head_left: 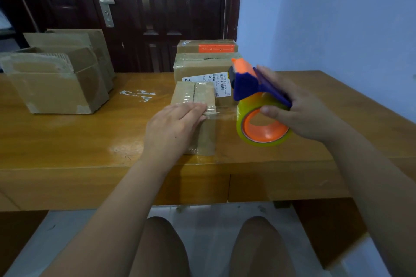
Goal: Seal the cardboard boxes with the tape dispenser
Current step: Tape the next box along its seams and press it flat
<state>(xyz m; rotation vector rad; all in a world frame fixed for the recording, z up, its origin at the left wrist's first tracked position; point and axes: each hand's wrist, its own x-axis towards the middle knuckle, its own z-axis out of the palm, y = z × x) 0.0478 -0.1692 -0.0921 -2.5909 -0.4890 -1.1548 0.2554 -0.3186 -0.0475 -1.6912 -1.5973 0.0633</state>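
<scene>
Cardboard box (203,96) mid-table, long axis running away from person. Left hand (173,126) flat on top, fingers together pressing tape strip (225,113). Right hand (301,110) curled round tape dispenser (252,87), just right of box; strip seemingly uncut.

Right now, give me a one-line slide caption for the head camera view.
Left hand presses tape onto a small cardboard box while the right hand holds the tape dispenser beside it.

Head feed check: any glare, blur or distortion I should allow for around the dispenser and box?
Head view: soft glare on the table beside the left hand; the tape dispenser in the right hand is slightly blurred; wide-angle stretch grows toward the frame edges; the door behind is dim.
</scene>
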